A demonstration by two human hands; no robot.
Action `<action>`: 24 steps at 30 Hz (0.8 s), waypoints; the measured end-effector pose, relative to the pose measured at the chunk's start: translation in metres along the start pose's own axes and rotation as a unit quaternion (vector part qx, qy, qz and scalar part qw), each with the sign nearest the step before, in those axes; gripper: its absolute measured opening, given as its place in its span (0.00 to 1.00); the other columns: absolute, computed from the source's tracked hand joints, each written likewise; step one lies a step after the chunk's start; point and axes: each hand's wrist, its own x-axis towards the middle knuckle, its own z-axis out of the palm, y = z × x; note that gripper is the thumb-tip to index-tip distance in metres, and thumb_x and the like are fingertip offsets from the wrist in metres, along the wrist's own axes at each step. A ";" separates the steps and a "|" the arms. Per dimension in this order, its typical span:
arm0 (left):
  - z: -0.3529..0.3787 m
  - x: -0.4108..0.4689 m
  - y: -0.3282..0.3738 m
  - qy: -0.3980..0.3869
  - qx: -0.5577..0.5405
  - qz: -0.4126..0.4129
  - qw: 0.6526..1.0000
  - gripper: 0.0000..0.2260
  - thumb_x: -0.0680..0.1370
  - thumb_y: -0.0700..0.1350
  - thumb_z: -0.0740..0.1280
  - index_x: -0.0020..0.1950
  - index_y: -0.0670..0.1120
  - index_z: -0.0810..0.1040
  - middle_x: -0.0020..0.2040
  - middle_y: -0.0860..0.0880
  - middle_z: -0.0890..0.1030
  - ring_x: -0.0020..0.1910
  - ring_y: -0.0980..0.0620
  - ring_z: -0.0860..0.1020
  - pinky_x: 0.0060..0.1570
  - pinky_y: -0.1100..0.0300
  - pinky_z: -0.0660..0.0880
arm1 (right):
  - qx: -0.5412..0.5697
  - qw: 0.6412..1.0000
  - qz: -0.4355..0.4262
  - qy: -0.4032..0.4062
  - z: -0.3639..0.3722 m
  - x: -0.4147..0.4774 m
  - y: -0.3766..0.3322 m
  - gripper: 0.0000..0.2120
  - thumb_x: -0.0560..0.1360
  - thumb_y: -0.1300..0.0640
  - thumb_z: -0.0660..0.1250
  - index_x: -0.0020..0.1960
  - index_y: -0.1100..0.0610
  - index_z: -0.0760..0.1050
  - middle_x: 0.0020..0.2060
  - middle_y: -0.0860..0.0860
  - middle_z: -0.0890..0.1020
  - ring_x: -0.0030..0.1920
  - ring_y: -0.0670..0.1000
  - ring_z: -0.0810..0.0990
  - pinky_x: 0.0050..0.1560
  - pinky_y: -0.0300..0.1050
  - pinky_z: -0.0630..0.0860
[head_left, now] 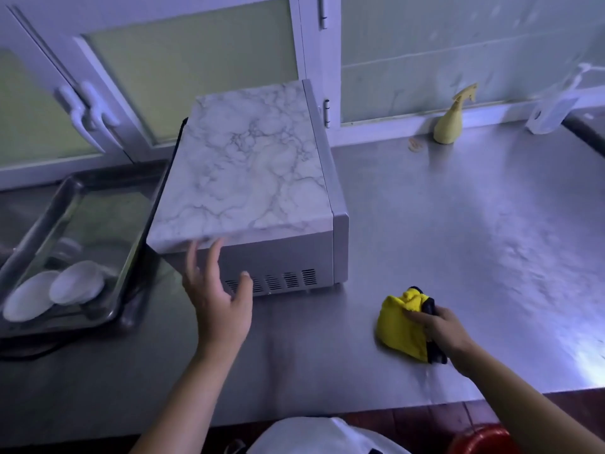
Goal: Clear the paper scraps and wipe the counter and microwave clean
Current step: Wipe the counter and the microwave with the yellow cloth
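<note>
We are looking forward and down from head height, standing close against the near edge of the counter, and our wide view is reaching its far edge and the frosted panes behind.

Left hand open — fingers spread, right hand gripping cloth

The microwave top is white-grey marble-veined, the cloth yellow edged seemingly black, the spray bottle pale yellow.
</note>
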 end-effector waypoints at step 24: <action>0.009 0.107 0.028 -0.010 -0.378 -0.565 0.733 0.18 0.71 0.60 0.75 0.52 0.51 0.77 0.67 0.47 0.76 0.57 0.44 0.78 0.62 0.45 0.71 | -0.382 0.833 -0.400 0.019 0.147 0.071 -0.313 0.32 0.80 0.42 0.62 0.78 0.57 0.62 0.79 0.54 0.60 0.79 0.53 0.57 0.76 0.54 0.57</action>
